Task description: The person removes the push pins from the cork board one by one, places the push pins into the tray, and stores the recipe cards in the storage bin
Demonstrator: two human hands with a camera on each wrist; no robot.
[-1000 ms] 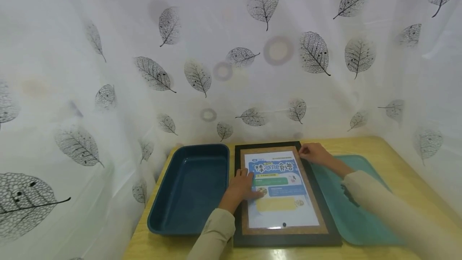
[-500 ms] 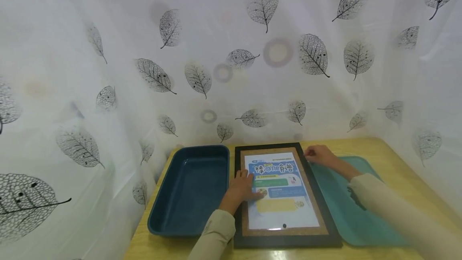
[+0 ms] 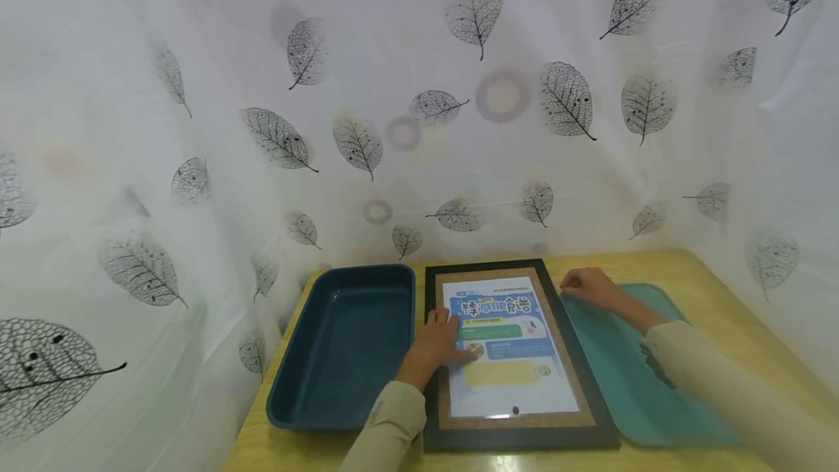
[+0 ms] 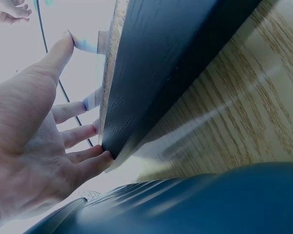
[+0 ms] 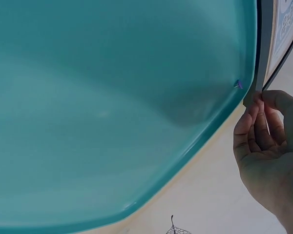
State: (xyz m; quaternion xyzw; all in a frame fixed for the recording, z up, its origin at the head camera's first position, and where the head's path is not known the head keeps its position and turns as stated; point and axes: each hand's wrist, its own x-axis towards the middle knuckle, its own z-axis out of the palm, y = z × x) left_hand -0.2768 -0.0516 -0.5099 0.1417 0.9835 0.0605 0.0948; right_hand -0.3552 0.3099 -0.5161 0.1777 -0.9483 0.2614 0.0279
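Observation:
A printed sheet (image 3: 511, 384) with blue, green and yellow blocks lies on a cork board (image 3: 557, 326) with a black frame (image 3: 524, 437). My left hand (image 3: 435, 341) rests on its left side, fingers spread, with fingertips on the sheet and near the frame's edge in the left wrist view. A small dark pin (image 3: 515, 410) sits at the sheet's bottom. Beside the frame's top right corner is my right hand (image 3: 588, 287), thumb and fingertips together over the corner of a teal tray (image 5: 112, 112). I cannot tell whether these fingertips pinch anything. A purple push pin (image 5: 238, 84) lies in that tray corner.
To the left of the board stands a deep dark blue bin (image 3: 347, 341), close to my left forearm. All stand on a wood-grained table (image 3: 668, 268). A white leaf-printed curtain (image 3: 406, 35) hangs behind and along the sides.
My right hand has moved right, from the upper right edge of the board's frame to the teal tray's corner. The left hand has stayed in place on the sheet.

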